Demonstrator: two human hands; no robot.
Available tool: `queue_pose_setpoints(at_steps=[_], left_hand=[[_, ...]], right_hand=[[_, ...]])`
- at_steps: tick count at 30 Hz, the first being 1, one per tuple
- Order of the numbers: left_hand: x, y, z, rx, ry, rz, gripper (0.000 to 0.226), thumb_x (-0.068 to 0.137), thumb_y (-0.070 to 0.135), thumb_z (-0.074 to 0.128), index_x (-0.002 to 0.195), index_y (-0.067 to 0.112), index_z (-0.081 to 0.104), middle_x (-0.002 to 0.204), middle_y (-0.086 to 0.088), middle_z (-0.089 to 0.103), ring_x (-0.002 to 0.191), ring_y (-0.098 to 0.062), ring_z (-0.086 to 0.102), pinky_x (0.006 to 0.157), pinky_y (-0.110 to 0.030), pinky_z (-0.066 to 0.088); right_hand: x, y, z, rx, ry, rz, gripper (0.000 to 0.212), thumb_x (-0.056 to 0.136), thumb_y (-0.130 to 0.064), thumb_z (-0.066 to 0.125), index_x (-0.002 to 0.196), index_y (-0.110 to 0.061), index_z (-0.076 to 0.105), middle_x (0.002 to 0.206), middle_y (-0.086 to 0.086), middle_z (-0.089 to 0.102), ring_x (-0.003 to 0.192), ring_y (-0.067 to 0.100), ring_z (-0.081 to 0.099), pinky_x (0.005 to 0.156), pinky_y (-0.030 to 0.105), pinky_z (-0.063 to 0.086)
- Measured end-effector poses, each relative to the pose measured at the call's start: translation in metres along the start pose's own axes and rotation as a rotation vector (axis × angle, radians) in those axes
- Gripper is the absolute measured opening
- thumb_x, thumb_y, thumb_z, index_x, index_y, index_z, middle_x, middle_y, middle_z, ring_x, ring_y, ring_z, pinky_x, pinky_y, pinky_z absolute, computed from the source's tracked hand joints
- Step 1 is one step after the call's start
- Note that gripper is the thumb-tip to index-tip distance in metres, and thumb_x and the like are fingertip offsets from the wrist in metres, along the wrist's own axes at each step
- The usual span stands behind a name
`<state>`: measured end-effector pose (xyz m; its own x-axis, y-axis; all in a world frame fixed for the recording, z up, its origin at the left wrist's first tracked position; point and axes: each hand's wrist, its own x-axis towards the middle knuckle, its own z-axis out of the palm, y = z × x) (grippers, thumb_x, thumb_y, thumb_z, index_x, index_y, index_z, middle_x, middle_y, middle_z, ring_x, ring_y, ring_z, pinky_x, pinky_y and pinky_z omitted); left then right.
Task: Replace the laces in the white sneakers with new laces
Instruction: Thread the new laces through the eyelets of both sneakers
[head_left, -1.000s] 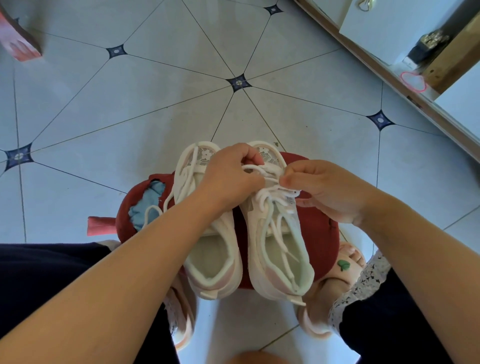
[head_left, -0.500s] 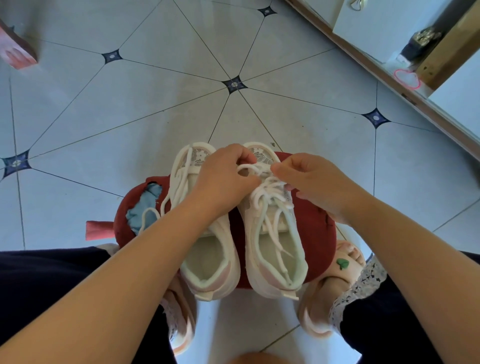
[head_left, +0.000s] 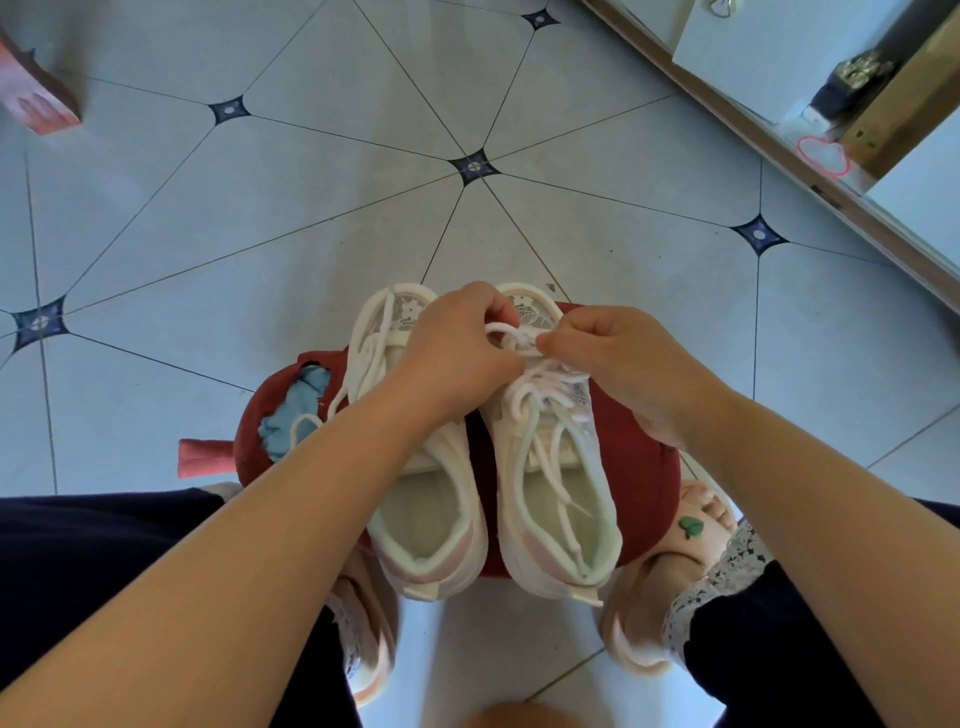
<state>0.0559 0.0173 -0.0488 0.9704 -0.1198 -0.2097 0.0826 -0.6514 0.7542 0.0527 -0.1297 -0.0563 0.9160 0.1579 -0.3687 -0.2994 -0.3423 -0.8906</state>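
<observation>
Two white sneakers stand side by side, toes pointing away, on a dark red stool. The left sneaker has loose white laces hanging over its left side. The right sneaker carries a white lace crossed through its eyelets, with the ends trailing into its opening. My left hand and my right hand meet over the toe end of the right sneaker, and both pinch the lace there. My fingers hide the lowest eyelets.
The stool stands on a pale tiled floor. A torn patch in its cover shows blue padding. My feet in pink sandals flank the stool. A wooden sill runs across the top right, and a pink object lies top left.
Both hands have closed in on the lace at the toe end of the right sneaker; my right hand has shifted left and forward. The sneakers stay in place.
</observation>
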Motion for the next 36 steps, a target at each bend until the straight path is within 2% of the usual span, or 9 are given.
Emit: queue_pose_setpoints(at_steps=[7, 12, 14, 16, 20, 27, 29, 33, 36], left_hand=[[0.0, -0.004, 0.001, -0.055, 0.038, 0.002, 0.02, 0.071, 0.003, 0.066, 0.083, 0.018, 0.06, 0.074, 0.012, 0.057, 0.063, -0.003, 0.048, 0.06, -0.018, 0.041], [0.0, -0.005, -0.003, -0.085, 0.037, -0.019, 0.02, 0.072, 0.007, 0.071, 0.087, 0.017, 0.062, 0.08, 0.009, 0.06, 0.07, -0.006, 0.052, 0.067, -0.022, 0.046], [-0.003, -0.004, -0.003, -0.077, 0.036, -0.015, 0.02, 0.074, 0.014, 0.073, 0.089, 0.017, 0.061, 0.082, 0.01, 0.06, 0.074, -0.007, 0.054, 0.07, -0.023, 0.045], [-0.006, -0.004, -0.003, -0.047, 0.046, -0.022, 0.02, 0.076, 0.02, 0.073, 0.09, 0.018, 0.059, 0.085, 0.009, 0.06, 0.079, -0.009, 0.055, 0.073, -0.025, 0.045], [-0.01, -0.004, -0.007, -0.096, 0.081, -0.08, 0.009, 0.084, 0.027, 0.064, 0.084, 0.02, 0.059, 0.083, 0.003, 0.064, 0.077, -0.015, 0.06, 0.074, -0.028, 0.048], [-0.011, -0.003, -0.008, -0.514, 0.064, -0.244, 0.016, 0.09, 0.021, 0.059, 0.075, 0.015, 0.06, 0.05, 0.01, 0.061, 0.063, -0.007, 0.056, 0.072, -0.025, 0.052], [-0.011, -0.003, -0.007, -0.554, 0.087, -0.238, 0.017, 0.091, 0.02, 0.057, 0.074, 0.015, 0.059, 0.047, 0.01, 0.058, 0.062, -0.008, 0.055, 0.073, -0.027, 0.05], [-0.011, -0.004, -0.005, -0.608, 0.155, -0.224, 0.018, 0.092, 0.017, 0.055, 0.074, 0.015, 0.057, 0.048, 0.009, 0.052, 0.053, -0.008, 0.051, 0.065, -0.029, 0.048], [-0.009, -0.006, -0.004, -0.527, 0.188, -0.171, 0.019, 0.092, 0.018, 0.055, 0.073, 0.018, 0.057, 0.046, 0.012, 0.047, 0.043, -0.006, 0.042, 0.054, -0.024, 0.04]], right_hand=[[-0.003, 0.005, -0.011, 0.259, -0.106, 0.053, 0.024, 0.082, 0.002, 0.054, 0.059, -0.005, 0.05, 0.053, -0.003, 0.053, 0.05, 0.004, 0.05, 0.053, 0.013, 0.041], [-0.004, 0.001, -0.013, 0.119, -0.083, 0.043, 0.024, 0.085, -0.018, 0.063, 0.062, -0.013, 0.062, 0.076, 0.003, 0.066, 0.076, 0.012, 0.062, 0.08, 0.026, 0.047], [-0.003, 0.001, -0.019, 0.087, -0.008, 0.091, 0.018, 0.086, -0.03, 0.061, 0.082, -0.013, 0.066, 0.093, 0.002, 0.069, 0.089, 0.012, 0.064, 0.085, 0.028, 0.048], [-0.005, 0.005, -0.024, 0.106, 0.014, 0.15, 0.013, 0.089, -0.024, 0.058, 0.096, -0.016, 0.064, 0.098, 0.001, 0.066, 0.094, 0.012, 0.063, 0.087, 0.029, 0.049], [-0.011, 0.006, -0.023, 0.029, -0.066, 0.147, 0.021, 0.084, 0.002, 0.06, 0.086, -0.019, 0.064, 0.088, -0.004, 0.066, 0.09, 0.011, 0.061, 0.091, 0.027, 0.047], [-0.013, 0.007, -0.009, -0.251, 0.05, -0.084, 0.016, 0.078, -0.009, 0.069, 0.074, -0.023, 0.063, 0.066, -0.016, 0.062, 0.065, -0.001, 0.057, 0.073, 0.013, 0.044], [-0.011, 0.01, -0.007, -0.17, 0.12, -0.088, 0.019, 0.082, -0.006, 0.065, 0.072, -0.023, 0.062, 0.062, -0.015, 0.058, 0.061, 0.0, 0.053, 0.07, 0.013, 0.043], [-0.012, 0.012, -0.006, 0.245, 0.096, -0.03, 0.024, 0.09, 0.003, 0.049, 0.078, -0.015, 0.056, 0.07, -0.003, 0.059, 0.072, 0.015, 0.052, 0.076, 0.031, 0.042], [-0.012, 0.008, -0.004, 0.257, 0.113, -0.024, 0.024, 0.093, 0.002, 0.043, 0.079, -0.014, 0.053, 0.066, -0.005, 0.059, 0.065, 0.012, 0.049, 0.072, 0.03, 0.041]])
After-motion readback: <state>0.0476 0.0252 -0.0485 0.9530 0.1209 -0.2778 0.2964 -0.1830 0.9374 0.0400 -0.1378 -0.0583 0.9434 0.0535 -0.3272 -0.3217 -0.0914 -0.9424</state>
